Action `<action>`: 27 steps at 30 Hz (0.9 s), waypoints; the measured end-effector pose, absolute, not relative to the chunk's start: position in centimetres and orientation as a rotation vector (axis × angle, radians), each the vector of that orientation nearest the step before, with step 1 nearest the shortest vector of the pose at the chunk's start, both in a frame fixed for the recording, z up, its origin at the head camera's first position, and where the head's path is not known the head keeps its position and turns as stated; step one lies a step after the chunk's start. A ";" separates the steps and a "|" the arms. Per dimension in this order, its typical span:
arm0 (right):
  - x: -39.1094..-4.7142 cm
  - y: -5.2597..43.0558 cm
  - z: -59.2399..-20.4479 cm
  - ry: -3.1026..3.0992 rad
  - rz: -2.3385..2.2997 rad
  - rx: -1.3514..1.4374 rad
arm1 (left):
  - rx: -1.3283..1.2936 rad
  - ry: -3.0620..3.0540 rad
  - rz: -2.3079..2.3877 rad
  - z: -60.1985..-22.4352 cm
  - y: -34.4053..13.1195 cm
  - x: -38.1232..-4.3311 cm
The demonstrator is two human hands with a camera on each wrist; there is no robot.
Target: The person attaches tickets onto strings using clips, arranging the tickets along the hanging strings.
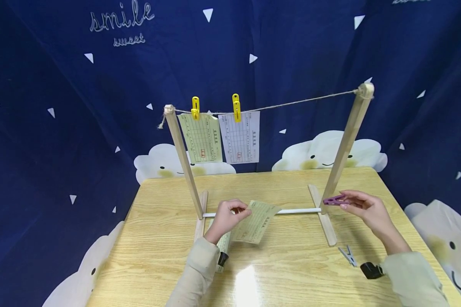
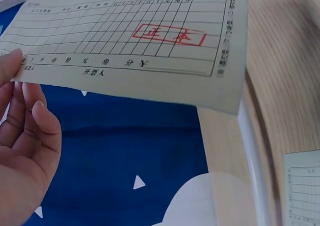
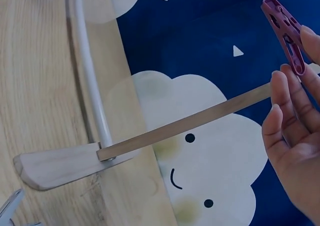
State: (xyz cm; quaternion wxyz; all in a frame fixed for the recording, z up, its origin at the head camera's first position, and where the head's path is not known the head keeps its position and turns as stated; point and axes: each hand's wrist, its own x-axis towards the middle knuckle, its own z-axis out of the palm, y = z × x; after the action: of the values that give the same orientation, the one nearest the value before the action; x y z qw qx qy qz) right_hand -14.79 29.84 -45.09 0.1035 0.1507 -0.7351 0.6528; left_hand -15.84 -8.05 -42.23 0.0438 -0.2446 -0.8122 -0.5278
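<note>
The table [image 1: 157,260] loses its near edge to the bottom of the head view, and both sleeves [image 1: 199,266] are cut off there too. The left forearm covers part of a sheet lying on the table [image 1: 224,243], left of its middle; a small black item [image 1: 223,259] on that sheet is too indistinct to name. Near the right edge, a second black object [image 1: 370,270] sits against the right cuff in the picture, its form unclear, with a grey-blue clothespin [image 1: 348,256] just beside it.

The left hand [image 1: 230,217] bends in from the near left, thumb and forefinger pinching the held sheet [image 1: 257,224] at a corner, other fingers curled beneath. That sheet is tilted above the middle of the table, hiding part of the white rod [image 1: 299,211]; the left wrist view crops its top but shows a red boxed stamp [image 2: 170,35].

The right hand [image 1: 372,213] reaches in over the table's right edge, thumb and forefinger pinching a purple clothespin [image 1: 332,200], the rest loosely bent; the right wrist view cuts this hand off. Behind it, the right post [image 1: 347,140] carries one end of a string [image 1: 311,100], where two yellow clips [image 1: 237,108] hold hanging sheets [image 1: 243,138] toward the left.
</note>
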 end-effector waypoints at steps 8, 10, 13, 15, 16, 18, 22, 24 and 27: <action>-15.5 29.2 -43.8 -2.098 1.952 0.507 | -0.713 -2.445 -1.634 -41.4 -7.7 -15.9; -15.7 29.0 -43.4 -2.087 1.948 0.517 | -0.696 -2.428 -1.644 -41.7 -7.6 -16.2; -15.9 28.8 -42.9 -2.100 1.927 0.505 | -0.671 -2.419 -1.652 -41.5 -7.4 -16.3; -16.0 28.7 -42.5 -2.110 1.911 0.491 | -0.675 -2.403 -1.653 -41.5 -7.3 -16.3; -16.0 28.6 -42.4 -2.115 1.905 0.487 | -0.678 -2.395 -1.653 -41.4 -7.3 -16.4; -16.1 28.6 -42.2 -2.114 1.907 0.481 | -0.693 -2.384 -1.644 -40.8 -7.2 -16.1; -16.3 28.3 -41.8 -2.113 1.911 0.487 | -0.727 -2.345 -1.641 -40.5 -7.1 -16.2; -16.4 28.2 -41.5 -2.110 1.906 0.493 | -0.731 -2.325 -1.644 -40.4 -7.0 -16.3; -16.6 28.1 -41.0 -2.079 1.922 0.512 | -0.729 -2.278 -1.650 -40.3 -6.9 -16.3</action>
State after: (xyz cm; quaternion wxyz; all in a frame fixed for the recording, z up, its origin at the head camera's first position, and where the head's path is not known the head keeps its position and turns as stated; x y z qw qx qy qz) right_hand -16.61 28.07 -41.01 0.1319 0.1766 -0.7163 0.6621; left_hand -16.34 -6.85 -40.32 0.1175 -0.2491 -0.7786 -0.5638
